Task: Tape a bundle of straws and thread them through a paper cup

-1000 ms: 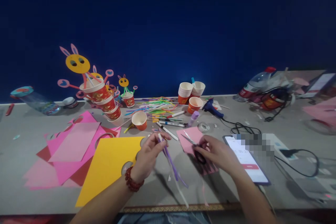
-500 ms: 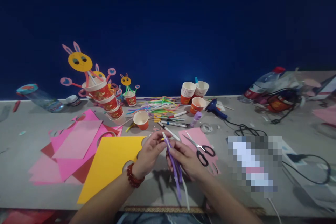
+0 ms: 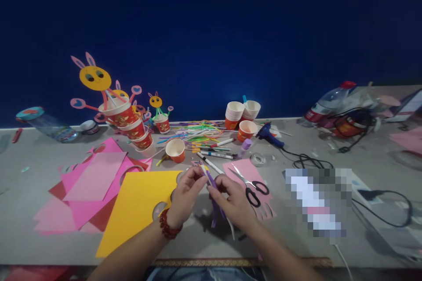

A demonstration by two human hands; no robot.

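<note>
Over the front middle of the table, my left hand (image 3: 188, 191) is closed, thumb and fingers pinching the upper end of a white straw (image 3: 231, 230). Fingers of my right hand (image 3: 233, 197) wrap round purple straws (image 3: 214, 216) lower down, together with the same white straw. The straws slant down toward me, their lower ends sticking out beneath the right palm. How many purple ones there are is hidden by the fingers. Just right of my right hand, scissors (image 3: 252, 185) with black handles lie partly on a pink sheet (image 3: 239, 167).
A yellow sheet with cut-out holes (image 3: 132, 210) and pink papers (image 3: 95, 175) lie at left. Behind stand a paper cup (image 3: 176, 151), rabbit-faced cups (image 3: 121, 114), loose coloured straws (image 3: 201, 131) and stacked cups (image 3: 233, 116). A blue glue gun (image 3: 270, 136) trails a black cord.
The bundle has been drawn up between my hands, so its lower ends hang less far down. My left fingers have shifted slightly along the upper end. The view has moved a little.
</note>
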